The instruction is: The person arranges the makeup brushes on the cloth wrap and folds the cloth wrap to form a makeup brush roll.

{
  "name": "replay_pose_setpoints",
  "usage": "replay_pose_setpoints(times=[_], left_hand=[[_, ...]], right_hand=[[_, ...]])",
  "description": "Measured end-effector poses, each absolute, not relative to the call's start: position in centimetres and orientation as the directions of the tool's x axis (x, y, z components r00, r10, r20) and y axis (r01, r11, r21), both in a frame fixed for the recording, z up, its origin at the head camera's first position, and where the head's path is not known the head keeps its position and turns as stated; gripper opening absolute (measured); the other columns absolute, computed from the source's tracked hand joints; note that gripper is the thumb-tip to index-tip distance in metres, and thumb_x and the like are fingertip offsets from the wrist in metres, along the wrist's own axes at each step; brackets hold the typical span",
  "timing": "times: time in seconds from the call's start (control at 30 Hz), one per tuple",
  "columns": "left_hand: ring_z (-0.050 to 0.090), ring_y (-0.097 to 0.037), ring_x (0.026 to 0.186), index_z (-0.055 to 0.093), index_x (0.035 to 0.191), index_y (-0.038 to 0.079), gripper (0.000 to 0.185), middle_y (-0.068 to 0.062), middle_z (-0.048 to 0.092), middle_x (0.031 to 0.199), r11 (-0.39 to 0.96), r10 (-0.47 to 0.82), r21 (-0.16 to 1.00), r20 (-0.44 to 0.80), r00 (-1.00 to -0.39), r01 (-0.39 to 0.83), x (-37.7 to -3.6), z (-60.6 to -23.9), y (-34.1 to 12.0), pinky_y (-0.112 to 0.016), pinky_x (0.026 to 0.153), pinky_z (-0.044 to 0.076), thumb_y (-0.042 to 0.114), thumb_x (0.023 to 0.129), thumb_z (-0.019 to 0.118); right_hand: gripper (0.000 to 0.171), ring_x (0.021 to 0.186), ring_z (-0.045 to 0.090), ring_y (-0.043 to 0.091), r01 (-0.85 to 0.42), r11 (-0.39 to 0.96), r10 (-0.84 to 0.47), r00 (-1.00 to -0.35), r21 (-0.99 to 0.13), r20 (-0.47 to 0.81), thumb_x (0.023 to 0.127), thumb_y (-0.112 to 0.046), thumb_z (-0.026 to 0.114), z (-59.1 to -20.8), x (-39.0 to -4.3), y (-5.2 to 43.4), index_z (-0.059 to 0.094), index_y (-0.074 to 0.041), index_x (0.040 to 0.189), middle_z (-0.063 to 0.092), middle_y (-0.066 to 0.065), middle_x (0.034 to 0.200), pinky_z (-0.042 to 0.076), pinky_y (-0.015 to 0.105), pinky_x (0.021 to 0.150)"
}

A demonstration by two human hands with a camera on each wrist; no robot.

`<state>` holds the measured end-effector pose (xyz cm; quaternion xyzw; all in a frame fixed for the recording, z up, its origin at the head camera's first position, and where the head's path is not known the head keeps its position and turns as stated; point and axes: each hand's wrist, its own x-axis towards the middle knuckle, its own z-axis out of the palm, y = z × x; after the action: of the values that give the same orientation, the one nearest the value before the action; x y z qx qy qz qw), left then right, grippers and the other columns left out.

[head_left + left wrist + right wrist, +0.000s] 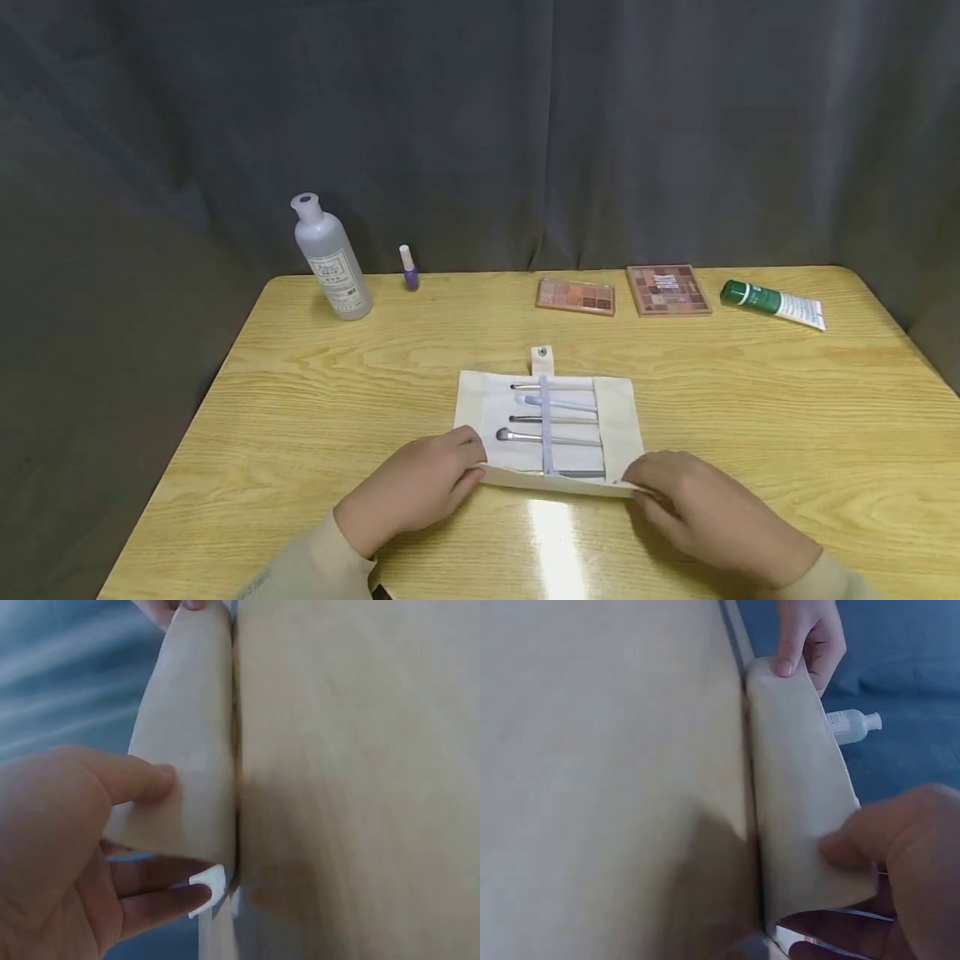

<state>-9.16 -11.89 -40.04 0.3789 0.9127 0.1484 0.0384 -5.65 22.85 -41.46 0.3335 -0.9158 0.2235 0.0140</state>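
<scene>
Pinching the near edge of the cream canvas brush roll [545, 425] lying mid-table, the left hand [420, 487] and right hand [705, 508] should, I judge, lift evenly so the brushes stay strapped.

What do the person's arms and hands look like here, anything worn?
Two bare hands, no gloves, rings or watch visible. The left hand and the right hand each come out of a long, pale beige sleeve with a ribbed cuff at the wrist; the left sleeve is seen best in the head view. No cables or markings show on either arm.
</scene>
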Motion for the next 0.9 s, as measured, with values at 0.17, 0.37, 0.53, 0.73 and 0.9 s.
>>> replay_pose_setpoints(times=[0.17, 0.37, 0.53, 0.73, 0.9], left_hand=[[0.05, -0.009, 0.071, 0.066, 0.093, 0.015, 0.008, 0.008, 0.056, 0.084, 0.692, 0.645, 0.385, 0.048, -0.762, 0.61, -10.9, -40.3, -11.8, -0.027, 0.069, 0.049, 0.016, 0.1, 0.062], [0.054, -0.011, 0.074, 0.068, 0.097, 0.013, 0.006, 0.005, 0.061, 0.086, 0.752, 0.554, 0.412, 0.025, -0.832, 0.514, -12.3, -40.6, -11.0, -0.03, 0.069, 0.05, 0.015, 0.099, 0.063], [0.05, -0.014, 0.074, 0.069, 0.104, 0.01, 0.01, 0.002, 0.055, 0.087, 0.809, 0.509, 0.348, -0.01, -0.861, 0.474, -12.5, -41.0, -10.4, -0.03, 0.066, 0.048, 0.015, 0.095, 0.068], [0.048, -0.017, 0.089, 0.068, 0.098, 0.014, 0.01, 0.002, 0.056, 0.1, 0.766, 0.579, 0.269, 0.105, -0.809, 0.584, -12.3, -41.2, -10.6, -0.032, 0.079, 0.048, 0.011, 0.09, 0.074], [0.046, -0.015, 0.089, 0.073, 0.1, 0.016, 0.021, 0.004, 0.055, 0.1, 0.746, 0.637, 0.209, 0.05, -0.769, 0.632, -12.0, -41.1, -11.2, -0.032, 0.08, 0.045, 0.035, 0.09, 0.076]], right_hand=[[0.017, 0.074, 0.053, -0.002, -0.486, 0.679, -0.506, -0.853, -0.551, 0.129, 0.095, -0.006, 0.067, -40.9, -7.4, 22.8, 0.073, -0.014, 0.108, 0.07, -0.01, 0.096, 0.049, 0.023, 0.063], [0.018, 0.071, 0.052, 0.001, -0.359, 0.729, -0.388, -0.918, -0.582, 0.081, 0.096, -0.005, 0.066, -40.9, -9.2, 22.1, 0.071, -0.014, 0.11, 0.067, -0.009, 0.087, 0.048, 0.023, 0.062], [0.017, 0.078, 0.057, 0.002, -0.412, 0.731, -0.399, -0.905, -0.545, 0.148, 0.092, -0.001, 0.07, -41.6, -9.6, 21.7, 0.07, -0.016, 0.099, 0.068, -0.009, 0.091, 0.053, 0.026, 0.068], [0.012, 0.088, 0.057, 0.007, -0.51, 0.766, -0.475, -0.859, -0.391, 0.19, 0.091, -0.022, 0.076, -42.4, -9.1, 22.3, 0.074, -0.015, 0.1, 0.063, -0.006, 0.103, 0.055, 0.032, 0.075], [0.04, 0.102, 0.053, 0.011, -0.555, 0.77, -0.526, -0.831, -0.316, 0.18, 0.081, -0.035, 0.085, -42.6, -8.6, 23.0, 0.075, -0.012, 0.112, 0.059, 0.0, 0.117, 0.053, 0.035, 0.081]])
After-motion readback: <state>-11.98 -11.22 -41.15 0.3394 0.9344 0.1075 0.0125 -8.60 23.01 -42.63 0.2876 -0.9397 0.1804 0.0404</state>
